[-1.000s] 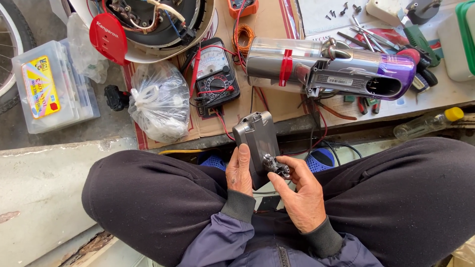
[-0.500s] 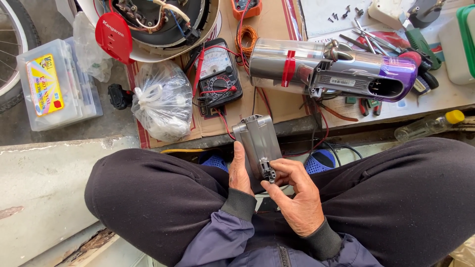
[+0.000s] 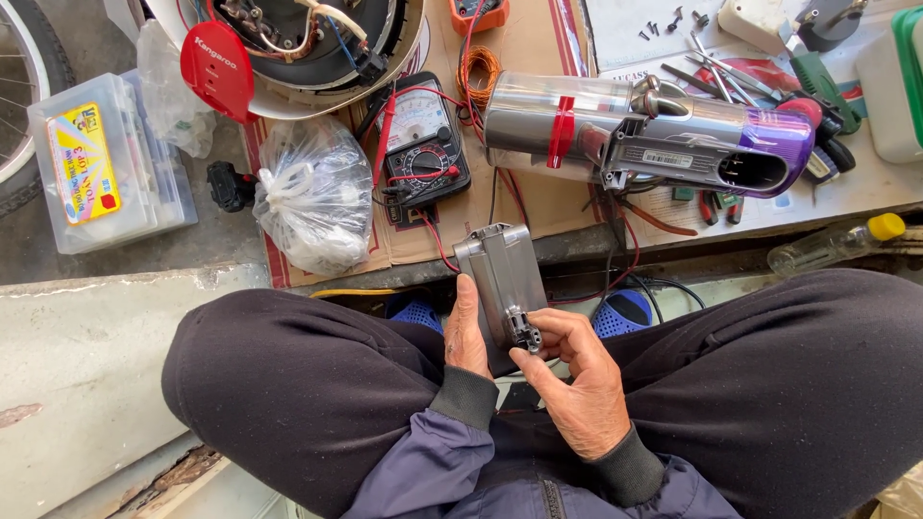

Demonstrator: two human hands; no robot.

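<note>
Battery pack [image 3: 502,279], grey, boxy, with a small dark connector at its near end: held over my lap between my crossed legs, apart from the cordless vacuum body [image 3: 644,139] that lies on the cardboard sheet [image 3: 524,207] ahead. My left hand [image 3: 467,332] is closed along the pack's left side, thumb up its edge; my right hand [image 3: 577,384] cups the lower end, fingertips [image 3: 524,354] pinched at the connector. Progress, as I judge it: pack is out of the machine and in hand for inspection; the analog multimeter [image 3: 423,139] sits on the cardboard with its red lead [image 3: 435,235] trailing toward the pack, whether attached I cannot tell. Refitting remains undone. Also present: knotted plastic bag [image 3: 312,197], clear parts box [image 3: 101,173], loose screws [image 3: 663,24], hand tools [image 3: 731,72], small bottle [image 3: 832,245].
</note>
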